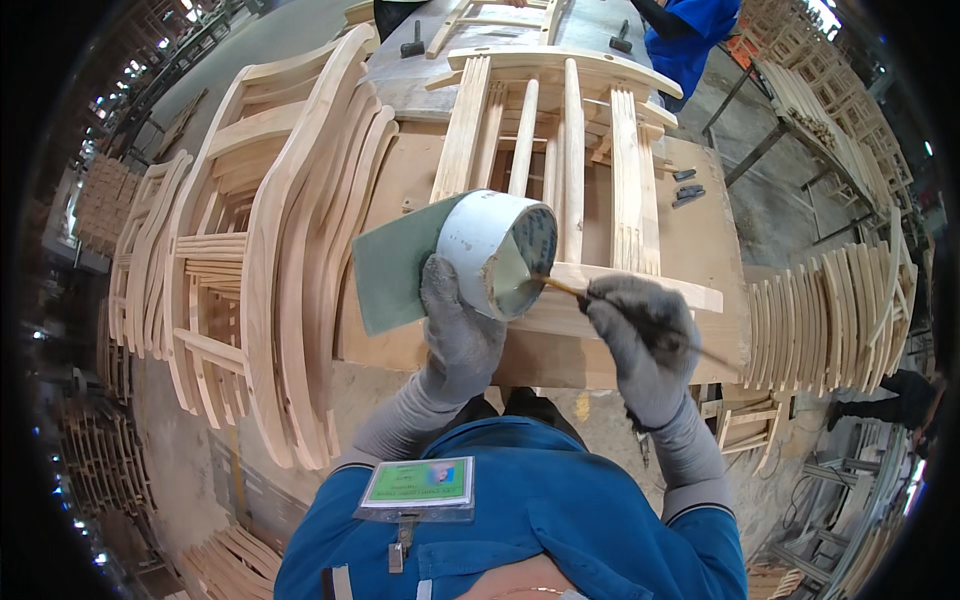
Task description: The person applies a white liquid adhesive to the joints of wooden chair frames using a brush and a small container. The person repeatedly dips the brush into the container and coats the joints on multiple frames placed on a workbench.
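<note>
Left hand (458, 325), grey glove, wrapped around a white tub (497, 250), tipped so its mouth faces the right hand. Pale, glue-like paste sits low inside; tub looks partly used, not empty. A green sheet (392, 268) sits just behind the tub, against the same hand.

Right hand (640, 345), also gloved, pinched tight on a thin stick (575, 291); its tip is at the tub's mouth, in or touching the paste. Looks like a loading dip, not an application stroke.

Wooden chair-back frame (560, 160) lies flat on the surface (700, 230), just past both hands, slats running away from the person. Near rail (640, 285) is right under the stick. Can't tell whether any joint already has paste: no wet patches readable.

Judgement: early-to-mid in the gluing; stick being charged, frame not clearly coated.

Left of the surface: stack of curved wooden frames (290, 260) on edge. Right: rows of curved slats (820, 320). Small dark clips (688, 192) at the surface's far right. Two mallets (412, 45) farther back, and another person in blue (690, 35) at the far end.
</note>
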The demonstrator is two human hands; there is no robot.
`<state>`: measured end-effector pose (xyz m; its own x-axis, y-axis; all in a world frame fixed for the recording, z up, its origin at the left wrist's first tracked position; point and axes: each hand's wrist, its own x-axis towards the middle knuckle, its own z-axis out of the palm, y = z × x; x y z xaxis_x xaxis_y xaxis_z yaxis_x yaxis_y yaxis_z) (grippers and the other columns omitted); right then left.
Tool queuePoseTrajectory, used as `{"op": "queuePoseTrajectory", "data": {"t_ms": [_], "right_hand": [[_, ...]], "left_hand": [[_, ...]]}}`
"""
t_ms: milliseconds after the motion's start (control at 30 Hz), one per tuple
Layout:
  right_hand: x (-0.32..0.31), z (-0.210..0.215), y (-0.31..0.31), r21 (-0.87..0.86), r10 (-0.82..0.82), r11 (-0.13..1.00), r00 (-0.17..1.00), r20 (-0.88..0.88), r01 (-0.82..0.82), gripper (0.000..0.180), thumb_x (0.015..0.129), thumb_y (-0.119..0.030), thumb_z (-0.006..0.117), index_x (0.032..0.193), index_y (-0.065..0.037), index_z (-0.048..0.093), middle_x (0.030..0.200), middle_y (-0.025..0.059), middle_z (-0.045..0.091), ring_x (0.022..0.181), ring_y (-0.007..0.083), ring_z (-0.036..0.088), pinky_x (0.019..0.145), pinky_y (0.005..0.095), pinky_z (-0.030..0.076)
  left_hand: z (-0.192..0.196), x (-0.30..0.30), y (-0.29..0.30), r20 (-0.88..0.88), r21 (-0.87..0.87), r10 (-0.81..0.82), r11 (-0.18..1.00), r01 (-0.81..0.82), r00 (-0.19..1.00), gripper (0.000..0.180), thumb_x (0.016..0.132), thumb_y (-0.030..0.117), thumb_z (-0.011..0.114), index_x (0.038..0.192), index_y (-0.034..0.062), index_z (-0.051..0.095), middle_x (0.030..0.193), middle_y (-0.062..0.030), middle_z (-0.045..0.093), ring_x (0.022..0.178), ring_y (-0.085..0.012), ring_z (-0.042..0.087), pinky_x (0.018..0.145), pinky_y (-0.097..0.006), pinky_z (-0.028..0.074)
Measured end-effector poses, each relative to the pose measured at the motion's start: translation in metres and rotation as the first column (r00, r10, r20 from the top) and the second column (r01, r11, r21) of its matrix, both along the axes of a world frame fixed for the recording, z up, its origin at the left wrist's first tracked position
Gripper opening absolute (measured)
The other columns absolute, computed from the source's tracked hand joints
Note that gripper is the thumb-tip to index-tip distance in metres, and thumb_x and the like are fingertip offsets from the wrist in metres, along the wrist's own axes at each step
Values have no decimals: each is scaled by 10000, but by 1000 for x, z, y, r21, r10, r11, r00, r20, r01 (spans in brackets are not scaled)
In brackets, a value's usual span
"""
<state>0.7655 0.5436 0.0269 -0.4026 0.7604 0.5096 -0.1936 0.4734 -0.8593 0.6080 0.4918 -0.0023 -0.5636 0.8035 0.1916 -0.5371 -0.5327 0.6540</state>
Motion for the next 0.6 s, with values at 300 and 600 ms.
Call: {"op": "queuePoseTrajectory", "data": {"t_ms": [300,600], "right_hand": [[17,-8,-16,-14,175,984,971,-165,-180,256,788,94,611,1003,-23,536,1048,211,615,968,286,626,808,371,527],[-13,-22,-34,-262,0,961,942,-335,-93,198,800,83,594,942,3,483,1004,248,599,906,291,630,778,421,544]], "left_hand": [[-4,-12,15,158,-81,-36,995,49,987,596,918,534,390,1308,83,378,1246,-91,482,1165,-211,479,965,-397,441],[-1,-33,11,306,-165,-231,943,291,924,629,891,604,378,1274,108,438,1212,-80,509,1124,-213,512,939,-372,472]]}}
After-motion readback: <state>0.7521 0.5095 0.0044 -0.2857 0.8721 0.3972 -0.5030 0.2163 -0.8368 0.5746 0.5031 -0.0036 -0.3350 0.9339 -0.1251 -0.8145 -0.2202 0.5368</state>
